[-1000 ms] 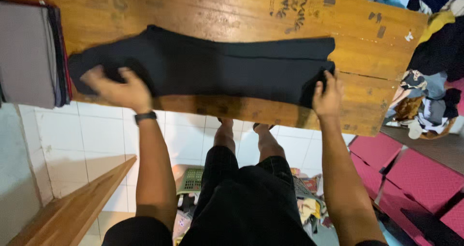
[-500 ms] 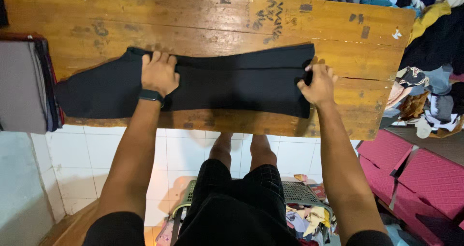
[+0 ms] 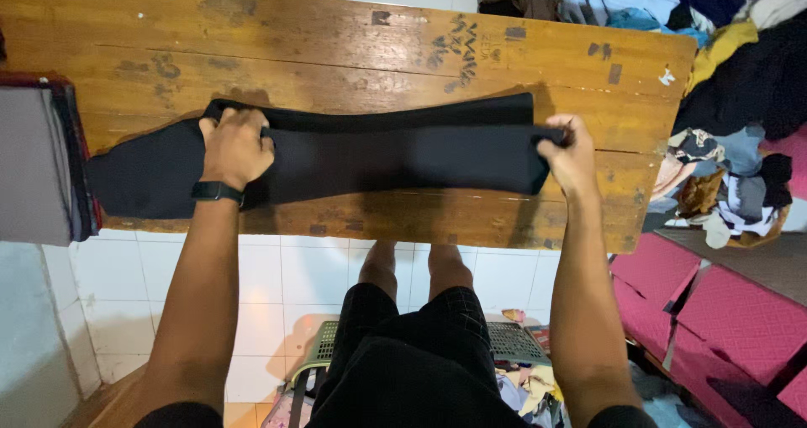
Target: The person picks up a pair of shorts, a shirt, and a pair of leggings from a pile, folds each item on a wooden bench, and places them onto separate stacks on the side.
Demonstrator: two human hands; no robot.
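Wooden table (image 3: 353,41) bears black garment (image 3: 395,155), fingers (image 3: 231,125) gripping each end.

There is 1 view, from a camera worn on the person's head. It looks steeply down and forward over the person's own arms and legs onto the wooden desk (image 3: 353,45), which runs left to right across the far half. It sits near, at arm's reach.
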